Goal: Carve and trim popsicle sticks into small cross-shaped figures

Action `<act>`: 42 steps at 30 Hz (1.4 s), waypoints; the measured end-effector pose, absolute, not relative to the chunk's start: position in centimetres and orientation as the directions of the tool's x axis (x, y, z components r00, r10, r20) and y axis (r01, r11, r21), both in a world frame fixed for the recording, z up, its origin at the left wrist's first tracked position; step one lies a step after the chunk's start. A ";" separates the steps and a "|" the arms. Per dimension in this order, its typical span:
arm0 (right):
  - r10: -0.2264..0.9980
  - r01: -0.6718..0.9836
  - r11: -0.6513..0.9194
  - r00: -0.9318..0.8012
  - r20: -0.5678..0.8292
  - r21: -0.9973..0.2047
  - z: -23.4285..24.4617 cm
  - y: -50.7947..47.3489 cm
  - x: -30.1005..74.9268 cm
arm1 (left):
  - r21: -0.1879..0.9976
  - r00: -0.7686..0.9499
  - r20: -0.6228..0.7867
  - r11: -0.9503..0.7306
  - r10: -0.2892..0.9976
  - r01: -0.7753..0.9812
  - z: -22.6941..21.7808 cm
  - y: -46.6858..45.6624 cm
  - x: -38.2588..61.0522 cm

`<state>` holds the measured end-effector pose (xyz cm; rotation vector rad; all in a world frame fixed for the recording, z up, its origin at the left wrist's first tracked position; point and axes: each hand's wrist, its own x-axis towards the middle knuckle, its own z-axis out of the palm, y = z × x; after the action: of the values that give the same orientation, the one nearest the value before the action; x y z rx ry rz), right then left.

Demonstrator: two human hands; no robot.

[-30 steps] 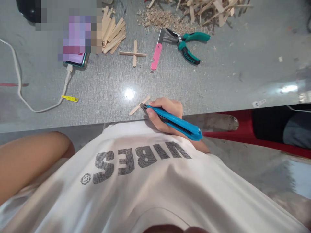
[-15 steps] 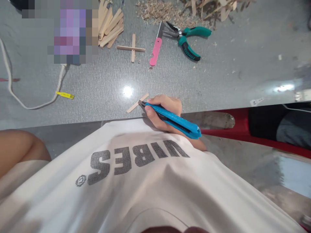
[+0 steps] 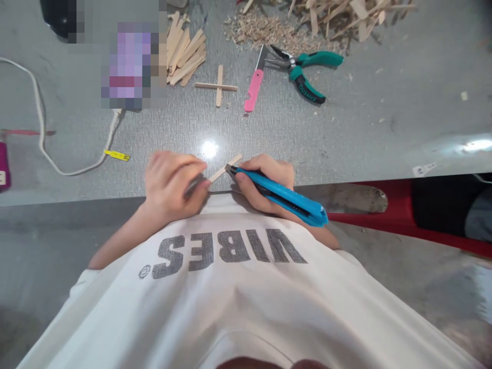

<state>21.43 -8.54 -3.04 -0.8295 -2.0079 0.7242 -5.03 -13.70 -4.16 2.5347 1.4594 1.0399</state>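
My right hand (image 3: 267, 177) is wrapped round a blue utility knife (image 3: 290, 195). The knife's blade tip rests over the middle of a thin wooden craft stick (image 3: 219, 175) near the table's front edge. The stick lies slantwise, its upper end beside my right fingertips. My left hand (image 3: 172, 182), slightly blurred, is at the stick's lower left end. Its fingers are curved, with a gap between thumb and forefinger. The thumb tip is close to the stick; whether it touches, I cannot tell.
Farther back on the grey table (image 3: 161, 128) lie two crossed sticks (image 3: 219, 95), a pink-handled blade (image 3: 253, 91), green-handled pliers (image 3: 307, 89) and a pile of craft sticks (image 3: 186, 54). Wood shavings (image 3: 261, 33) are behind them. A white cable (image 3: 40, 123) curves at the left.
My left hand has come into view from the left and reached the stick's lower end. My right hand and the knife keep the same place at the stick. The view has shifted slightly.
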 end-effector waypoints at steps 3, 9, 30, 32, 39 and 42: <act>0.789 0.319 0.587 -0.434 0.435 -0.744 -2.8 -8.5 21.5 | 0.050 0.520 0.558 -0.652 0.646 0.756 -4.6 -13.8 -4.3; 0.779 0.319 0.596 -0.451 0.435 -0.737 -2.8 -8.2 21.6 | -0.154 0.578 0.537 -0.601 0.615 0.784 -4.1 -13.4 -2.6; 0.741 0.300 0.652 -0.445 0.503 -0.696 -3.2 -8.2 21.8 | -0.141 0.580 0.551 -0.618 0.600 0.773 -4.0 -13.0 -2.8; 0.719 0.302 0.679 -0.460 0.521 -0.670 -3.2 -8.1 21.8 | -0.138 0.583 0.543 -0.620 0.605 0.772 -3.9 -13.0 -2.8; 0.629 0.301 0.757 -0.576 0.522 -0.580 -2.2 -7.7 21.1 | -0.131 0.588 0.537 -0.628 0.605 0.767 -4.1 -13.0 -2.8; 0.635 0.337 0.747 -0.616 0.466 -0.573 -1.7 -7.5 20.5 | -0.128 0.593 0.530 -0.634 0.606 0.763 -4.1 -13.0 -3.0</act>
<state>20.47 -7.48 -1.66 -0.7270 -2.2701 0.5738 -2.95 -13.00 -4.07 3.1023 1.3857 0.7980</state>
